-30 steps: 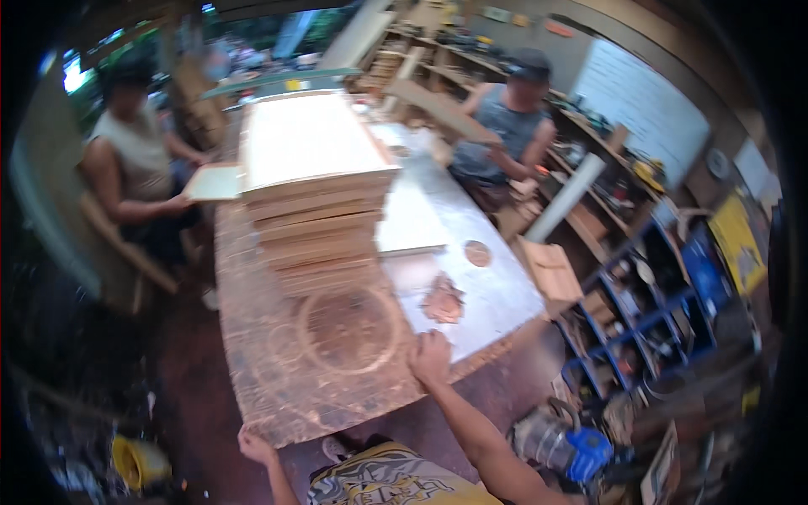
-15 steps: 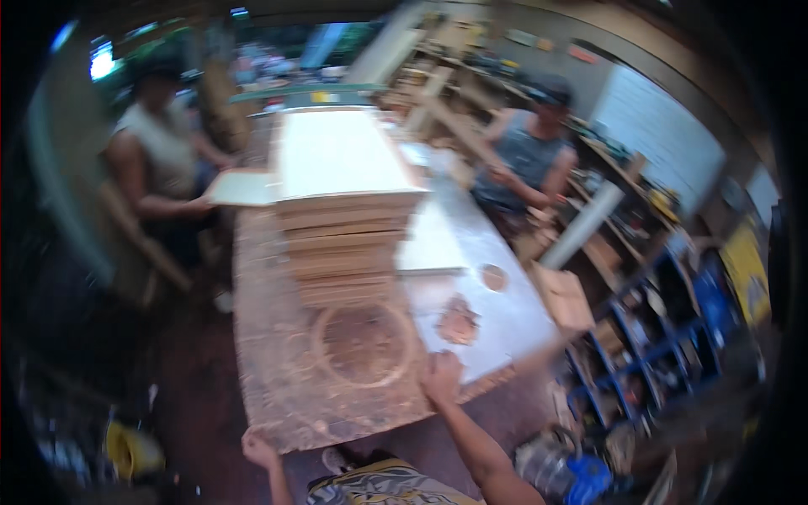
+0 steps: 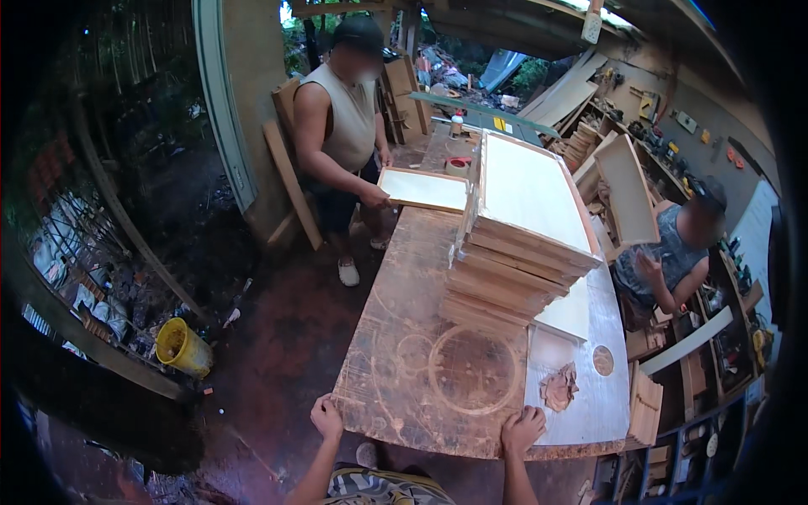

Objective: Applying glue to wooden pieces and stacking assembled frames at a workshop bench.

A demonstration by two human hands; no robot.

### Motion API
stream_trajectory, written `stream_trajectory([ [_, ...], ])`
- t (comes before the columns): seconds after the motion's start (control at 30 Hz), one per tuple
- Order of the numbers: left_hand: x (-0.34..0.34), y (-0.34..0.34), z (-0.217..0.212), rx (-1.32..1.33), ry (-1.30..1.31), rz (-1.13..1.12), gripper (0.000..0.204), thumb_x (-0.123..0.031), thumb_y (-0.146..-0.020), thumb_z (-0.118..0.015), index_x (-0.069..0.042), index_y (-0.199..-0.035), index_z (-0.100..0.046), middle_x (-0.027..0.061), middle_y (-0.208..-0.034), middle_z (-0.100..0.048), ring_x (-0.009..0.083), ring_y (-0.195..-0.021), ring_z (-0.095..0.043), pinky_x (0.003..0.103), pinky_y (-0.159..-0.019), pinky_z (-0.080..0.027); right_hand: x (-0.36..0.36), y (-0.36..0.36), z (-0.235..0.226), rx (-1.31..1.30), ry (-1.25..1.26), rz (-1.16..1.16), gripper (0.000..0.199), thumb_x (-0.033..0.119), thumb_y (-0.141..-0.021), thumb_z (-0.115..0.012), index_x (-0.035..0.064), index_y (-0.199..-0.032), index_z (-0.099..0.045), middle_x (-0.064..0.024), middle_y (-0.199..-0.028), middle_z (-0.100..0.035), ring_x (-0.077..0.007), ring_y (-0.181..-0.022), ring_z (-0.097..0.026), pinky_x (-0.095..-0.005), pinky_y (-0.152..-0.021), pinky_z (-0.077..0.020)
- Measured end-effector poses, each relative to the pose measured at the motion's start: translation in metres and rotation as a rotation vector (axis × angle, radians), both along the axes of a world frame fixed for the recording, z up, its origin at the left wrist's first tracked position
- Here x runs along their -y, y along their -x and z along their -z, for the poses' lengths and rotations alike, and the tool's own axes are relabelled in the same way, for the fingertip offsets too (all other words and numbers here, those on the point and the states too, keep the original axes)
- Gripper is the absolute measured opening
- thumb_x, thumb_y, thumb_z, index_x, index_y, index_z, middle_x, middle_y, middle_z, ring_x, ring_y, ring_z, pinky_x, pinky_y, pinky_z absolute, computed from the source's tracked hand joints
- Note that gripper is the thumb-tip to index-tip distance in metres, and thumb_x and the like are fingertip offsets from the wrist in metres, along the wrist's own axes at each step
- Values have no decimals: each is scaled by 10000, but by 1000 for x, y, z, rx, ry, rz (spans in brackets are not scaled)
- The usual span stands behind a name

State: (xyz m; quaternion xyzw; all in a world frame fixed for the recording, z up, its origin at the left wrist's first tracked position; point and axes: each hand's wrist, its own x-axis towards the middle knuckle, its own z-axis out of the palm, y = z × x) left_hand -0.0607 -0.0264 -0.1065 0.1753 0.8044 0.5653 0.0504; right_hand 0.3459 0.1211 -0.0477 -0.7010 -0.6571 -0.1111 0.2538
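The left hand (image 3: 326, 417) grips the near left corner of the worktable (image 3: 396, 278), fingers curled over the edge. The right hand (image 3: 523, 428) rests on the same near edge further right, fingers closed over the rim where the bare wood meets a white sheet (image 3: 589, 396).

The worktable is a long wooden slab running away from the near edge. Its top is worn, stained brown and scored with ring marks; the largest, a circular groove (image 3: 473, 369), lies just beyond and between the hands, with smaller rings to its left. On the white sheet at the near right lie a crumpled brown scrap (image 3: 558, 388) and a small round disc (image 3: 603, 360).

A stack of flat wooden frames (image 3: 518, 244), white on top, stands in the middle of the table. At the far left a person (image 3: 341, 126) holds a single white-faced frame (image 3: 423, 189) over the table edge. At the right a second person (image 3: 673, 261) holds up another frame (image 3: 627, 189). A yellow bucket (image 3: 181, 347) sits on the floor at the left.
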Motion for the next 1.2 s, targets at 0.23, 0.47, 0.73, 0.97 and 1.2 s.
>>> stream_trajectory([
  [0.23,0,5,9,52,-32,-4,265,-106,-844,-486,24,-935,-698,175,-856,-702,288,-821,-675,375,-775,-505,1,1,-1,10,-18,-6,314,193,-807,-562,9,-1061,-572,-191,-1165,-519,-363,-1135,-463,-483,-930,-349],
  [0.47,1,0,-1,-1,-28,1,258,-96,-841,-486,17,-929,-701,168,-853,-703,272,-812,-675,369,-774,-506,2,-1,4,29,-2,12,306,188,-815,-561,17,-1069,-572,-191,-1175,-518,-359,-1137,-464,-479,-930,-350],
  [0.73,-3,-1,-3,30,-18,16,257,-80,-845,-478,15,-929,-701,160,-861,-703,255,-817,-670,356,-777,-503,3,-2,0,21,25,18,334,192,-808,-546,9,-1087,-559,-220,-1188,-514,-374,-1139,-464,-486,-934,-347],
  [0.97,0,3,11,47,-59,13,227,-73,-857,-485,10,-915,-688,139,-830,-692,240,-781,-651,355,-756,-494,-2,-2,6,25,-18,3,293,193,-823,-552,11,-1052,-565,-197,-1153,-525,-366,-1130,-469,-476,-916,-357],
  [1.2,0,4,11,-24,-90,1,203,-56,-861,-487,7,-905,-674,124,-819,-682,221,-763,-636,344,-718,-487,0,-1,0,4,-7,6,299,185,-813,-565,15,-1059,-566,-199,-1153,-525,-364,-1135,-466,-490,-924,-350],
])
